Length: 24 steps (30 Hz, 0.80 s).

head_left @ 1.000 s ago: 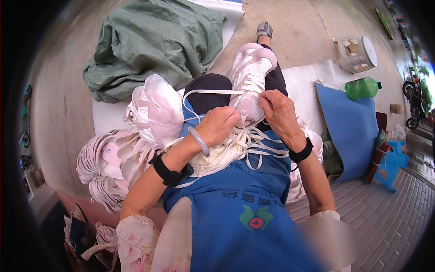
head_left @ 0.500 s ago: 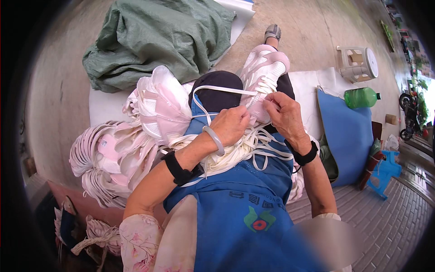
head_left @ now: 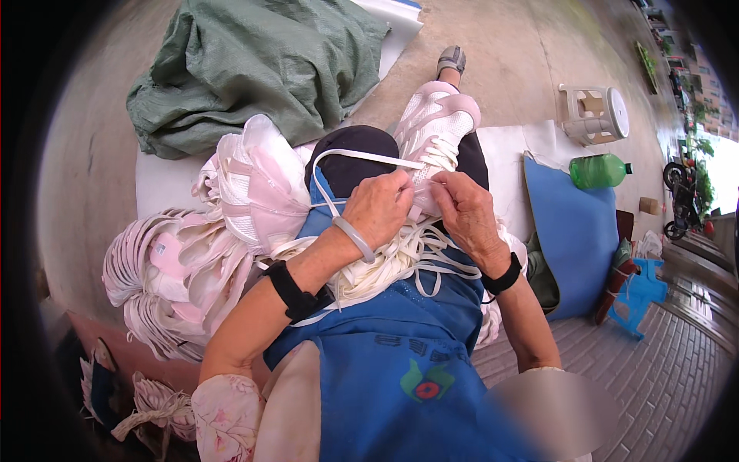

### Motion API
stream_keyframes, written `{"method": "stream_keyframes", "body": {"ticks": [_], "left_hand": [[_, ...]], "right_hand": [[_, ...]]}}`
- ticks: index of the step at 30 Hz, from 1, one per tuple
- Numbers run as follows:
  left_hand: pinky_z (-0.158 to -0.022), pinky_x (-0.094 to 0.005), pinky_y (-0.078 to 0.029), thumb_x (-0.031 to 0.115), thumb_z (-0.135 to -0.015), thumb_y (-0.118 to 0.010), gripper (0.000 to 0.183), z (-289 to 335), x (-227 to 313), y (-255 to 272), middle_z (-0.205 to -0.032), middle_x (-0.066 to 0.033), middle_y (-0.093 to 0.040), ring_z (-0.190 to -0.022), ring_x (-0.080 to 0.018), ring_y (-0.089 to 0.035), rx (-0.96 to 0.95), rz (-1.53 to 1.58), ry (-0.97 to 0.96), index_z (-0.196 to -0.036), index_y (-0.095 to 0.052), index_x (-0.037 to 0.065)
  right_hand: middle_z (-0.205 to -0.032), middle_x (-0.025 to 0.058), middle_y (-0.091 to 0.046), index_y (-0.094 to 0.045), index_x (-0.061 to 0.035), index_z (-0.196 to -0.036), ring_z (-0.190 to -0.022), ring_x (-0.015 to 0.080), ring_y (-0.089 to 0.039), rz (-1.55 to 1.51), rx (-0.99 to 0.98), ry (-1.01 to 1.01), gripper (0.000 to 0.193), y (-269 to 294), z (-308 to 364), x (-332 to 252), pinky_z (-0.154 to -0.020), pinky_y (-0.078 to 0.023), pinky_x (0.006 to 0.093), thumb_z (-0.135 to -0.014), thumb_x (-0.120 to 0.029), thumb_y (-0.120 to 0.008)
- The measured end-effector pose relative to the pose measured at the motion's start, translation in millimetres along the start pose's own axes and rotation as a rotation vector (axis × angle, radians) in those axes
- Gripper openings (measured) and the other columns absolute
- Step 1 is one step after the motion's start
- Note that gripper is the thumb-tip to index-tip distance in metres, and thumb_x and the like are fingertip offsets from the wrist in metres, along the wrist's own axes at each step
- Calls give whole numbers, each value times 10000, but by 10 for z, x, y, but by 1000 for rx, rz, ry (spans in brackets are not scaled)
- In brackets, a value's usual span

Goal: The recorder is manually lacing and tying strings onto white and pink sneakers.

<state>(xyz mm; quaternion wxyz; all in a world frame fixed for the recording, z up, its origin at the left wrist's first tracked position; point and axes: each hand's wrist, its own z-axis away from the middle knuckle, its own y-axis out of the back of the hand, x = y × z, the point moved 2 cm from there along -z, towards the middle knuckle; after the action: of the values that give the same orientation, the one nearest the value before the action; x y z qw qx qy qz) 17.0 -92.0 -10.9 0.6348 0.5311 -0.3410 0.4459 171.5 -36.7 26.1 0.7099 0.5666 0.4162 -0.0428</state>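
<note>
A pink and white shoe upper (head_left: 436,115) lies over my lap, white lace crossing its upper eyelets. My left hand (head_left: 377,206) is closed at the upper's near left edge, fingertips curled on it. From the eyelets a loose white shoelace (head_left: 362,155) loops out to the left and passes down behind that hand. On the other side, my right hand (head_left: 468,215) is pinched against the upper's right edge; its fingers hide whatever is between them. A heap of cream-white laces (head_left: 385,269) rests on my blue apron (head_left: 385,339) just below both hands.
Stacked pink and white uppers (head_left: 173,269) fill the left, with a larger bundle (head_left: 258,185) beside my knee. Beyond lies a green woven sack (head_left: 246,77). To the right are a blue sheet (head_left: 573,239), a green bottle (head_left: 599,171), a white stool (head_left: 593,114) and a blue plastic stool (head_left: 637,296).
The whole view has shifted slightly, so things sit a little farther left. My right hand has come down along the upper, away from the laced eyelets. My left hand stays at its edge.
</note>
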Motion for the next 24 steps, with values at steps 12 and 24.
{"method": "stream_keyframes", "body": {"ticks": [12,24], "left_hand": [[-665,-355,-489,152,-843,-591,174,-160,149,24,-782,-173,-648,-709,-316,-636,-3,-176,-116,-913,-645,3],[-597,-295,-461,193,-915,-547,210,-83,226,33,-671,-87,-610,-601,-136,-546,-48,-215,-24,-901,-603,-9]], "right_hand": [[-835,83,-502,-490,-68,-936,-670,220,-619,440,-13,150,204,-144,301,12,-490,-491,316,-766,-90,-600],[-892,136,-519,-493,-27,-961,-737,315,-615,44,-59,-11,174,-35,468,143,-593,-507,384,-815,-75,-576]]}}
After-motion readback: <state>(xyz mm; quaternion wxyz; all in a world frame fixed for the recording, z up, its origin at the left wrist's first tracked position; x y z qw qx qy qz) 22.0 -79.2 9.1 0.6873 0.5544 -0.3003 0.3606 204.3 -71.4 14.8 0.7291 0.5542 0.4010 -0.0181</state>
